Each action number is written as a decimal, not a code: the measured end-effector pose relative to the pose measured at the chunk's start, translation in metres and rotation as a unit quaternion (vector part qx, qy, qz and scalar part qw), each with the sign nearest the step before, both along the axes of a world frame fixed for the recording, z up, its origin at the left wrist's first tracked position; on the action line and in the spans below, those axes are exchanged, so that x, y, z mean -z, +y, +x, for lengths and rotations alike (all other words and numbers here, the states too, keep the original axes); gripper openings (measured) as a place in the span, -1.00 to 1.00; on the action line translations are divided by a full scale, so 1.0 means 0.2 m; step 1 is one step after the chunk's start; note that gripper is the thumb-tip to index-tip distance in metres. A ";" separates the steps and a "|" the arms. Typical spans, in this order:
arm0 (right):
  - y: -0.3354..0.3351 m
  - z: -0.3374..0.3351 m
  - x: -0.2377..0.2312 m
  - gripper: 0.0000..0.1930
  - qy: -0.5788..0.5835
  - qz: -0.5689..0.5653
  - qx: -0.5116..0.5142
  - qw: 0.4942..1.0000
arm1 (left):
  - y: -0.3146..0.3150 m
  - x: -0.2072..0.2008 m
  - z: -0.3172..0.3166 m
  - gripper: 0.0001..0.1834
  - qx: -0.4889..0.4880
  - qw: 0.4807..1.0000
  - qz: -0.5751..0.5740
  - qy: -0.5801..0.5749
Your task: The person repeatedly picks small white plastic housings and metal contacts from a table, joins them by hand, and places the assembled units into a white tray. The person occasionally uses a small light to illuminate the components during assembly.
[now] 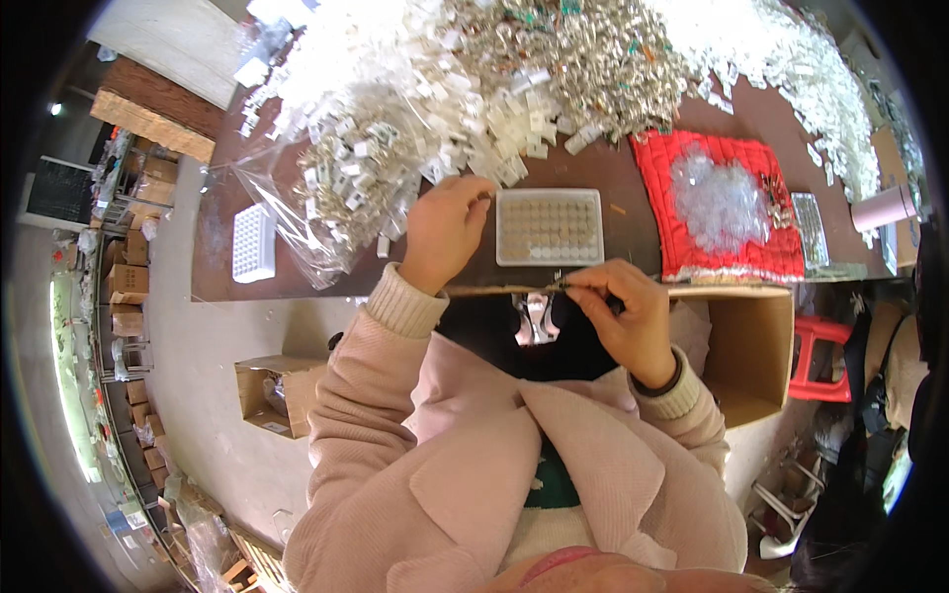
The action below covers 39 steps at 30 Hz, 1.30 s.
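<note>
My left hand reaches forward to the edge of a big heap of small white and metal clips, fingers curled on a small piece that I cannot make out. My right hand sits near the table's front edge, fingers pinched on a small metal part. Between the hands lies a white tray with rows of round cells, filled with small pieces.
A red quilted cloth with a clump of clear parts lies right of the tray. An empty white grid tray sits at the left. An open cardboard box stands by my right side, another carton on the floor left.
</note>
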State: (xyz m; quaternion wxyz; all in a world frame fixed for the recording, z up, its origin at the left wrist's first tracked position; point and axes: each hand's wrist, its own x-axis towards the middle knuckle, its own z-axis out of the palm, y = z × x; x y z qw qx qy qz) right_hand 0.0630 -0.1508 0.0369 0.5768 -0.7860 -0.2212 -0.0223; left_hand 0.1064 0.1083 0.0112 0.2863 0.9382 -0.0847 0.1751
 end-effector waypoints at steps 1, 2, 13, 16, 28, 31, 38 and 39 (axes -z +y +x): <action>0.00 0.00 0.00 -0.86 -0.006 0.006 0.001 1.000 | 0.01 0.01 0.04 -0.80 -0.004 0.999 0.041 0.009; 0.00 0.00 0.00 -0.87 -0.007 0.006 -0.002 1.000 | 0.02 0.03 0.07 -0.81 -0.018 0.996 0.083 0.023; -0.04 0.00 0.05 -0.88 0.018 0.047 -0.031 0.998 | 0.03 0.02 0.05 -0.89 0.020 0.997 -0.012 -0.076; -0.04 -0.01 0.05 -0.89 0.150 0.202 -0.116 0.961 | -0.04 -0.06 -0.05 -0.83 0.065 0.964 -0.254 -0.034; 0.01 -0.10 0.10 -0.87 0.083 0.419 -0.189 0.884 | -0.38 -0.04 -0.40 -0.62 0.056 0.567 -0.787 0.235; -0.01 -0.09 0.09 -0.87 0.067 0.404 -0.154 0.899 | -0.38 -0.02 -0.44 -0.63 0.056 0.638 -0.731 0.235; 0.00 -0.08 0.05 -0.86 0.159 0.389 -0.196 0.886 | -0.38 0.02 -0.52 -0.69 0.094 0.712 -0.645 0.262; 0.00 -0.08 0.04 -0.85 0.148 0.365 -0.168 0.904 | -0.37 0.02 -0.52 -0.69 0.094 0.700 -0.658 0.261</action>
